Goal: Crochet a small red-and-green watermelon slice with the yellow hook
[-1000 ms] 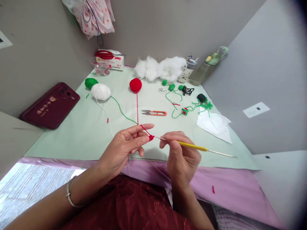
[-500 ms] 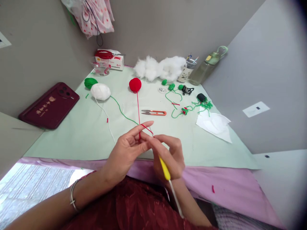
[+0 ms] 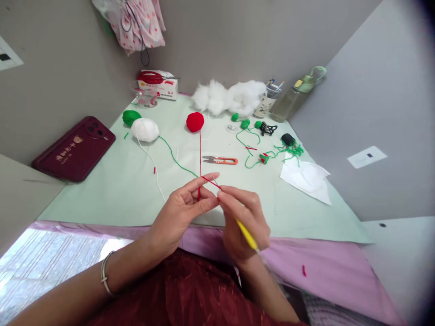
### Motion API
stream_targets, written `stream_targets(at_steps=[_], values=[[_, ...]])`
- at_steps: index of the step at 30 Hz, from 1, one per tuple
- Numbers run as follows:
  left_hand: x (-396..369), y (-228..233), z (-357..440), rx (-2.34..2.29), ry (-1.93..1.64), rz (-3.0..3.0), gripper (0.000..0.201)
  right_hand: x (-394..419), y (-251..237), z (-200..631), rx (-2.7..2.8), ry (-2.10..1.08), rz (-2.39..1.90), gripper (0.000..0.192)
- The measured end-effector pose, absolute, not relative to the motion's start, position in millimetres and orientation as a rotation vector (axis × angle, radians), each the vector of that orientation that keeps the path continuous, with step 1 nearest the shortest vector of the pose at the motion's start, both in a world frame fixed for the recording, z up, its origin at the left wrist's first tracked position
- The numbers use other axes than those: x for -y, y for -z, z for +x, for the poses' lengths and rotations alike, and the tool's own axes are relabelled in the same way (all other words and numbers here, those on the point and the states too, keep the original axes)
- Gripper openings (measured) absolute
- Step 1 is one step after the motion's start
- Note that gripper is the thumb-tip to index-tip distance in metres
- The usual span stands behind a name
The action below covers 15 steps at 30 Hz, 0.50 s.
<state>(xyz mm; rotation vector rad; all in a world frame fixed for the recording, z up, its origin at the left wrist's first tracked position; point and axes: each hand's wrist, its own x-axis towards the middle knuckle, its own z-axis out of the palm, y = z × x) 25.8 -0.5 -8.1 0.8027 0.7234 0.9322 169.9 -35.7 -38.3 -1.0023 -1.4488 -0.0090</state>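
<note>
Red yarn [image 3: 200, 154] runs from a red yarn ball [image 3: 195, 122] down over the raised forefinger of my left hand [image 3: 185, 203]. The left thumb and fingers pinch that yarn, and a short red piece between the fingertips is mostly hidden. My right hand [image 3: 246, 217] is closed around a crochet hook with a yellow grip [image 3: 247, 234]. Its thin metal tip points up and left at the stretched red strand, close to the left fingertips. Orange thread snips [image 3: 220, 160] lie just beyond my hands.
White [image 3: 145, 130] and green [image 3: 131, 118] yarn balls sit left, near a dark red phone [image 3: 74, 149]. White stuffing [image 3: 227, 97], a pen cup [image 3: 267, 102] and a bottle [image 3: 292, 97] stand at the back. Green crocheted pieces [image 3: 245, 124] and white paper [image 3: 306, 181] lie right.
My right hand has moved slightly right and away from the left fingertips, and the hook's handle now slants more to the right. The view has shifted a little.
</note>
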Motion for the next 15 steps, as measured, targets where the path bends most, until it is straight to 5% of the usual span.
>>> stream_targets(at_steps=[7,15], values=[[-6.3,1.6,17.6,-0.747,-0.913,0.845,0.030,33.8,22.0,186.3,1.204,-0.682,-0.909,0.021],[-6.0,5.6,14.8,-0.814,-0.993,1.007,0.046,46.3,24.7,184.9,1.782,0.090,-1.005,0.033]])
